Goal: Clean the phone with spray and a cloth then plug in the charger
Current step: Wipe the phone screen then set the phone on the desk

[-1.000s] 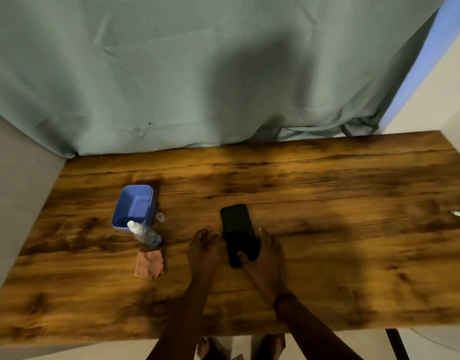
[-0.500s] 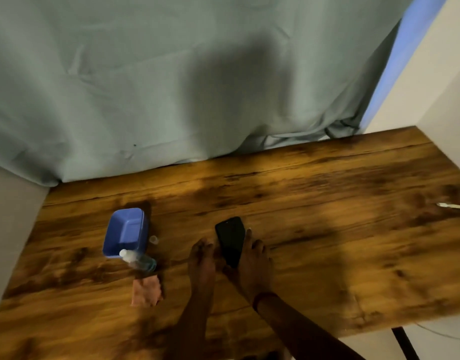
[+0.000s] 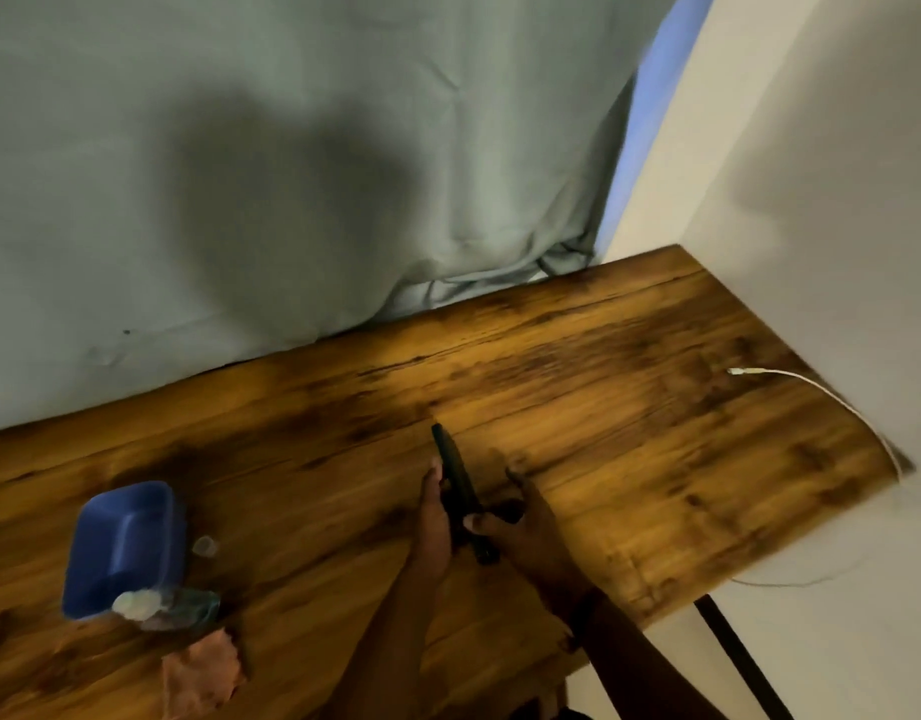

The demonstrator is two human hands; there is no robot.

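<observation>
Both hands have the black phone [image 3: 456, 478] tipped on edge over mid-table: left hand [image 3: 435, 517] cupping one side, right hand [image 3: 521, 522] pinching the other. Spray bottle [image 3: 165, 605] and cloth [image 3: 201, 678] look untouched, charger cable [image 3: 811, 389] lies loose, so I'd say barely started.

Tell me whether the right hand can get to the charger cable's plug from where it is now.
Probably yes. The table between the right hand and the charger cable's plug is bare wood, nothing blocking. But both hands grip the phone, so the left hand should hold it alone first.
</observation>
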